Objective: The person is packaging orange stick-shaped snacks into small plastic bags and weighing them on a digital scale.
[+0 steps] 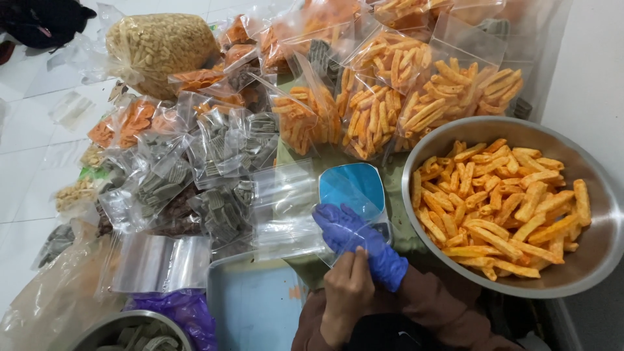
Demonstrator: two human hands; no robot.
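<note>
Clear plastic fills the left: a slack sheet [52, 299] by the floor tiles, a stack of empty zip bags [162, 263] lying flat, and a purple bag [185, 312] bunched beside a small bowl [97, 331] of grey-green sticks at the bottom edge. Above these sits a heap of filled grey-green packets [214, 149], and at the top a big sack of pale puffs [159, 45].

Towards the middle, a blue-grey tray [253, 305] lies next to more empty bags [286, 214], which overlap a scale [354, 185] with a blue top.

The hands meet just below the scale. The left hand [348, 292] is bare, its fingers closed in a pinch on the cuff of the blue glove [380, 260] worn on the right hand [351, 234]. The right hand's gloved fingers lie loosely spread over the edge of the scale and the empty bags, gripping nothing. From this one view, the step in hand looks like work on the glove at the wrist. I cannot tell whether it is being drawn on or peeled off. Either way, it calls for a firm hold on the thin cuff without tearing it.

Orange packets [390, 97] lean in rows to the upper right. A large steel bowl [604, 221], heaped with loose orange sticks [500, 208], stands just right of the scale.
</note>
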